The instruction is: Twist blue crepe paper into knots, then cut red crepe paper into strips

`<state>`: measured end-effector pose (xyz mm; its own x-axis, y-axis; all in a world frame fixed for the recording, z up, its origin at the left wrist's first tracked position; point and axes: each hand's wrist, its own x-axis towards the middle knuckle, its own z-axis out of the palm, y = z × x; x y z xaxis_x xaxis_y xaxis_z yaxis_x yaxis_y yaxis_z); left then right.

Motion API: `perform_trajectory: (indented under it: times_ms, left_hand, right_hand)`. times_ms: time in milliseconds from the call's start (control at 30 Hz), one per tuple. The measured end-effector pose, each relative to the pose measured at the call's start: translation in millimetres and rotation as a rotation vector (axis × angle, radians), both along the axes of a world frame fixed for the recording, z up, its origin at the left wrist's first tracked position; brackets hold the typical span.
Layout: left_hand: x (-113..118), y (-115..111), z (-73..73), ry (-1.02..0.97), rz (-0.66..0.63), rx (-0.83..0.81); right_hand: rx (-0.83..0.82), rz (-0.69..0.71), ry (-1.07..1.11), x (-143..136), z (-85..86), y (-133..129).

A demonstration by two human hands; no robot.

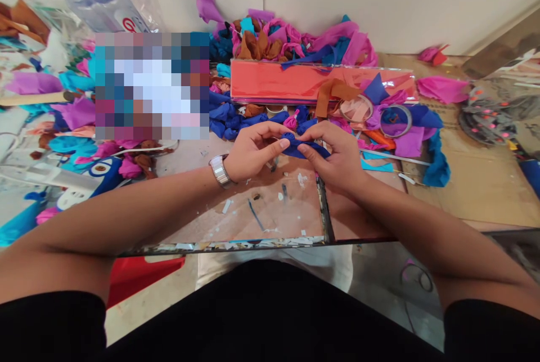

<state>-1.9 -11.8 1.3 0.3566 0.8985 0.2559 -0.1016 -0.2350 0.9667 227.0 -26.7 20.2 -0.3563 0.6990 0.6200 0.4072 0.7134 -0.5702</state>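
Over the table's middle, my left hand (pixel 261 151) and my right hand (pixel 331 153) meet at a dark blue crepe paper flower (pixel 295 145). My left thumb and fingers pinch its rolled, gathered end. The looser strip trailing to the right is pinched between my right thumb and fingers. Just behind the hands lie a small pink paper rosebud (pixel 292 119) and a row of blue crepe paper pieces (pixel 230 117). The undersides of the fingertips are hidden.
A clear-wrapped stack of red paper (pixel 274 81) lies behind, with heaped crepe scraps (pixel 304 38) beyond. Tape rolls (pixel 395 121) sit to the right near cardboard (pixel 485 182). A blue-and-white glue gun (pixel 90 182) and a plastic bottle (pixel 101 1) are left. Part of the view is pixelated.
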Motion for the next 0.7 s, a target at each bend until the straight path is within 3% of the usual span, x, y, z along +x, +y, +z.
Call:
perform_trajectory:
  times_ms: [433,700]
  left_hand:
    - [-0.6,-2.1,4.6,0.012,-0.053,0.039]
    - [1.9,-3.3,7.2,-0.018,-0.103,-0.027]
  right_hand:
    - [-0.022,0.003,-0.005,-0.5,1.6,-1.6]
    - [-0.025,0.035,0.026,1.3,-3.7,2.9]
